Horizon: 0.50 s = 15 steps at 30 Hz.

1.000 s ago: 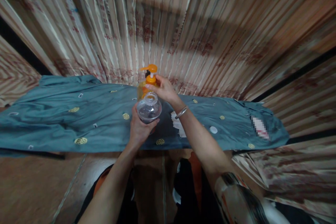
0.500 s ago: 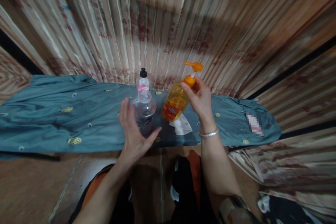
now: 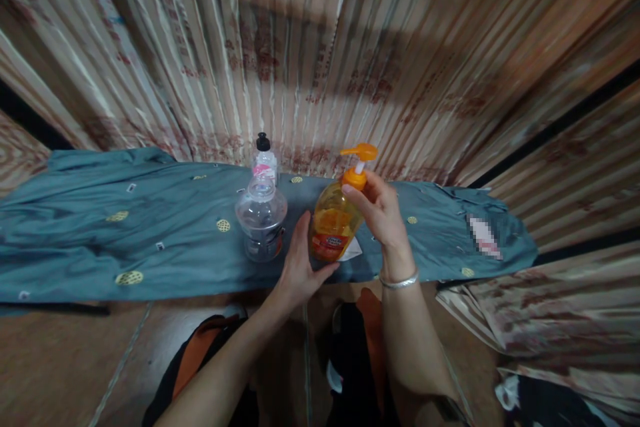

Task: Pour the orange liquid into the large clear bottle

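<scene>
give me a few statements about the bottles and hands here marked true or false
The right hand grips the yellow see-through plastic bottle with an orange pump by its neck. True.
A clear, wide-shouldered plastic bottle stands left of it. True.
The clear bottle is held in a hand. False: neither hand touches it; the left hand is at the pump bottle.
The left wrist wears a bracelet. False: the silver-coloured bracelet is on the right wrist.
</scene>
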Available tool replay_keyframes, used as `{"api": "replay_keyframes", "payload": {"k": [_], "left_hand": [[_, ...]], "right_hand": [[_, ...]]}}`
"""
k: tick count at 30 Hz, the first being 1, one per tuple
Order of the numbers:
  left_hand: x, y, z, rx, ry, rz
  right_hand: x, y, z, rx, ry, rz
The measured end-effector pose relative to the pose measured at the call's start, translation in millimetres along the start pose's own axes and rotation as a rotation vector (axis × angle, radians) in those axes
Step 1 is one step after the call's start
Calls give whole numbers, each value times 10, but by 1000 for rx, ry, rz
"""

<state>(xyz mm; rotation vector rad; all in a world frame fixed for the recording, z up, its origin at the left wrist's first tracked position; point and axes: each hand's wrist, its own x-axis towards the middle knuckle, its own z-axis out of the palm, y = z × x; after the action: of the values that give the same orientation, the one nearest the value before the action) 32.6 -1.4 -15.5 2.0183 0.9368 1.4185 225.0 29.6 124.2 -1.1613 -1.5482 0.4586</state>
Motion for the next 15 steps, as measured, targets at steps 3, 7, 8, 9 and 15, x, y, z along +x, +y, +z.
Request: {"api": "replay_keyframes", "payload": {"k": [3,7,8,9,15], "left_hand": [[66,-132,71,-61,8,-165],[194,-136,113,-157,7,-325],[219,-117,115,-176,10,-356],[237,-97,116,-192,14,-381],[251,-74,121,-262,42,-484]], "right_hand": [[-51,-16,61,183,-57,79],[-112,-20,161,254,-85,100],[-124,-12,187,262,-73,110],[-133,-2,213,262,-47,116],[-150,46,265,208,25,125]]}}
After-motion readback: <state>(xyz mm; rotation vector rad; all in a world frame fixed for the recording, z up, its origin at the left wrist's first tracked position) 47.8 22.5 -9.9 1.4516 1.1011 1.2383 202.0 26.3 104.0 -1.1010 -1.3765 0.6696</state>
